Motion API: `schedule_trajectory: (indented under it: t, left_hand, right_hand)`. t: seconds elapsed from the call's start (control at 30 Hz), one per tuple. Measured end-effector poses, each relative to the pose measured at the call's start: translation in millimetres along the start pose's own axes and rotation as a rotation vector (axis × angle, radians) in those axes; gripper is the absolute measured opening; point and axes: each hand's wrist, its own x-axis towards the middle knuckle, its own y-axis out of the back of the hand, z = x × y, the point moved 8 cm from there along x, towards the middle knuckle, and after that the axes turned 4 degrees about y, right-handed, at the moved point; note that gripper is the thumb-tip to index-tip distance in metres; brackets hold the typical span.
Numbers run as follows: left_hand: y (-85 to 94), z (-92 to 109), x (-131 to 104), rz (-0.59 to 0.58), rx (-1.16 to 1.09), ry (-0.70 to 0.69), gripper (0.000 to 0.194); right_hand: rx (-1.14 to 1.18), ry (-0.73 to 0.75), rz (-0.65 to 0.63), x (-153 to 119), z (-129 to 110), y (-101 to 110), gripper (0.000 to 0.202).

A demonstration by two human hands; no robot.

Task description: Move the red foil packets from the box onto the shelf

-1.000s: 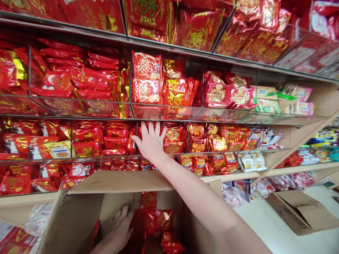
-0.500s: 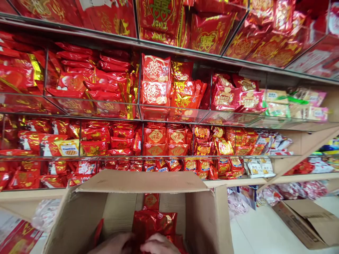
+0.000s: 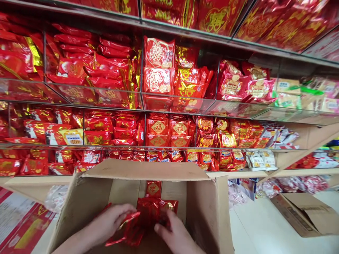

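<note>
An open cardboard box (image 3: 206, 211) stands in front of me with shiny red packets inside. My left hand (image 3: 112, 220), at the left inside the box, has its fingers closed on a red packet (image 3: 125, 229). To its right is my right hand (image 3: 173, 225), thumb and fingers apart around the near edge of a pile of red packets (image 3: 149, 208); its fingertips are partly lost in shadow. One more packet with a gold diamond (image 3: 153, 188) lies against the far side of the box.
Shelves with clear front panels (image 3: 174, 102) hold rows of red and gold packets behind the box. Another cardboard box (image 3: 307, 213) lies on the floor at the right. Plastic-wrapped bundles (image 3: 291, 185) sit under the shelf, and a red-and-white carton (image 3: 23, 222) is at lower left.
Both hands have come further into view and moved apart. A red packet now shows in my left hand. The shelves appear higher and slightly larger in the picture.
</note>
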Motion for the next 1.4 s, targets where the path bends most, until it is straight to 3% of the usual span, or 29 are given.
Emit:
schedule_trajectory:
  t: [0.07, 0.13, 0.2, 0.27, 0.4, 0.5, 0.63, 0.7, 0.77, 0.83, 0.93, 1.0, 1.07, 1.23, 1.3, 1.4]
  left_hand:
    - [-10.0, 16, -3, -0.060, -0.219, -0.001, 0.020]
    - [-18.0, 24, -7, 0.007, -0.480, 0.043, 0.025]
    - [-26.6, 26, -10, 0.116, -0.675, 0.094, 0.033]
    - [-33.8, 26, -13, 0.210, -0.739, 0.133, 0.035]
    - [-38.4, 42, -12, 0.260, -0.410, 0.014, 0.030]
    - [-35.1, 48, -11, 0.326, -0.268, -0.076, 0.027]
    - [-22.1, 50, -18, 0.484, -0.234, -0.120, 0.027]
    - [-16.1, 54, -23, 0.533, -0.228, -0.144, 0.025]
    - [-14.7, 63, -28, 0.508, -0.286, -0.166, 0.027]
    - [-19.0, 69, -32, 0.414, -0.473, -0.129, 0.039]
    - [-31.9, 75, -39, 0.266, -0.770, 0.016, 0.039]
    - [-33.8, 82, -42, 0.233, -0.827, 0.007, 0.040]
    - [-29.0, 90, -44, 0.250, -0.813, -0.094, 0.045]
    - [-22.7, 90, -39, 0.324, -0.810, -0.187, 0.051]
    - [-24.1, 88, -37, 0.340, -0.833, -0.163, 0.058]
    - [-25.2, 83, -38, 0.366, -0.903, -0.106, 0.068]
  right_hand:
    - [0.306, -0.025, 0.013, 4, -4, -9, 0.048]
    - [0.497, -0.059, 0.062, 7, -8, -12, 0.039]
    - [0.478, -0.055, 0.182, 9, -14, -4, 0.034]
    - [0.295, 0.031, 0.290, 8, -28, 10, 0.037]
    - [-0.058, 0.219, 0.312, 3, -60, 24, 0.034]
    - [-0.050, 0.265, 0.329, -2, -73, 32, 0.030]
    - [0.058, 0.261, 0.167, -6, -87, 31, 0.021]
    - [-0.026, 0.362, 0.137, -11, -103, 36, 0.015]
    - [-0.165, 0.595, 0.205, -23, -127, 46, 0.014]
    - [-0.292, 0.840, 0.272, -39, -148, 52, 0.030]
    - [-0.407, 0.999, 0.256, -55, -158, 49, 0.049]
    - [-0.386, 0.959, 0.228, -57, -155, 46, 0.050]
    - [-0.226, 0.807, 0.210, -53, -146, 46, 0.047]
    - [0.532, 0.297, 0.206, -31, -108, 39, 0.039]
    - [0.651, 0.157, 0.222, -25, -96, 34, 0.034]
    - [0.700, 0.104, 0.258, -21, -89, 33, 0.035]
